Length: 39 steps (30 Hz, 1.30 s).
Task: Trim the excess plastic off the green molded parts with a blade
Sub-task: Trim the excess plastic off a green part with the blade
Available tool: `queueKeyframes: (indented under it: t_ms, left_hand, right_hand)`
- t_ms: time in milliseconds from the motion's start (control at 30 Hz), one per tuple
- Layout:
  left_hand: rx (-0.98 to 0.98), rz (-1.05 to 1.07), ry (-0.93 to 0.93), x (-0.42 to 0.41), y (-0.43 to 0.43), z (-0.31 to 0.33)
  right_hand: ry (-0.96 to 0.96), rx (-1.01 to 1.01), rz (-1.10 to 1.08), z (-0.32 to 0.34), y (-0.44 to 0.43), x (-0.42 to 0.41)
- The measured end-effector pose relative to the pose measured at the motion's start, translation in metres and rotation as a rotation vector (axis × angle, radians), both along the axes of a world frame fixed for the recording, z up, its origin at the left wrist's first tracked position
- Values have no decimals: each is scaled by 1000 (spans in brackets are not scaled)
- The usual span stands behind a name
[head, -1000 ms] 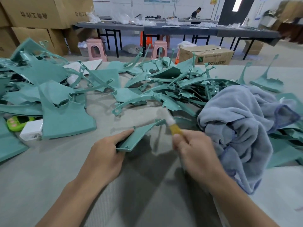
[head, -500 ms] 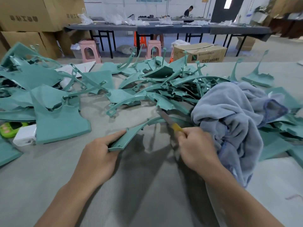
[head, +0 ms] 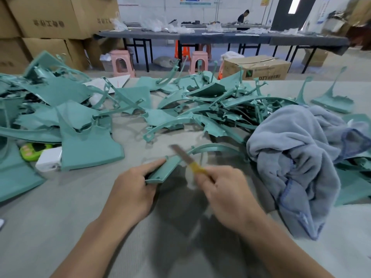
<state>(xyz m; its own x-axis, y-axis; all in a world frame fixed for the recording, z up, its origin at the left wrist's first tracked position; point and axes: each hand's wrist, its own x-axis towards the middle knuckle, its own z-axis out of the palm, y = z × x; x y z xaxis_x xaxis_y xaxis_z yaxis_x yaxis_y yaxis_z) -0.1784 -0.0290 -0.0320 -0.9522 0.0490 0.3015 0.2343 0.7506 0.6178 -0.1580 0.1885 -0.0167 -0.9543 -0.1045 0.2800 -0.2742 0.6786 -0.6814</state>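
Gripped at its flat near end between the thumb and fingers of the left hand (head: 132,193), the curved green molded part (head: 165,169) is held low at the grey table (head: 60,217), just left of the grey-blue towel (head: 297,157), toward which its thin arc sweeps. A yellow-handled blade (head: 181,154) is clasped in the curled fingers of the right hand (head: 222,194), and its steel is laid across the part's upper edge; the exact contact is hidden by blur.

The part is judged light, thin and stiff, though springy along the arc, so flex is expected if it is held far from the cut. Hold is best taken on the broad flat end, with fingers kept behind the cutting edge. The smooth plastic may slip under pressure.

Open table is found only left of the towel's near corner, around the hands. The heap of green parts (head: 200,113) is piled behind the towel's left side, and outward strokes are bounded by it. Snagging of the arc's tip on the towel should be watched.
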Motion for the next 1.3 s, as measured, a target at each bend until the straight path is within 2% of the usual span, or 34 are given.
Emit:
queueKeyframes:
  t_ms: [100, 167, 200, 267, 333, 367, 533, 600, 767, 833, 933, 1033, 1100, 1200, 1300]
  left_hand:
    - [-12, 30, -10, -1, -1, -3]
    - [-15, 44, -12, -1, -1, -4]
    - [-16, 48, -13, -1, 0, -3]
    - [-9, 44, -4, 0, 0, -2]
    - [3, 33, 14, 2, 1, 0]
    - [1, 32, 15, 2, 1, 1]
    - [15, 39, -7, 2, 0, 2]
    - [94, 71, -19, 4, 2, 5]
    - [406, 233, 21, 7, 2, 16]
    - [603, 236, -45, 7, -4, 19]
    - [837, 208, -265, 6, -13, 23]
    - [930, 143, -478, 6, -20, 25]
    - [958, 100, -563, 8, -22, 26]
    - [1010, 134, -584, 7, -19, 26]
    - [1011, 212, -548, 5, -16, 26]
  right_hand:
    - [-119, 70, -441, 2, 25, -19]
    - [-130, 59, -501, 4, 29, -18]
    - [-102, 8, -403, 5, 24, -14]
    - [-19, -76, -62, 9, -2, 5]
    - [8, -38, 140, 5, -23, 17]
    - [13, -22, 106, 3, -23, 14]
    - [-237, 76, -555, -2, 46, -24]
    - [-224, 63, -619, -5, 60, -28]
    - [42, -197, -320, -3, 36, -14]
    - [80, -286, -209, -3, 27, -10]
    - [94, -231, -73, -4, 17, -3]
    - [53, -49, -15, -7, 9, 1]
    - [39, 62, -87, -9, 7, -1]
    - [31, 186, -337, -8, 15, -9]
    - [14, 165, -612, -1, 32, -15]
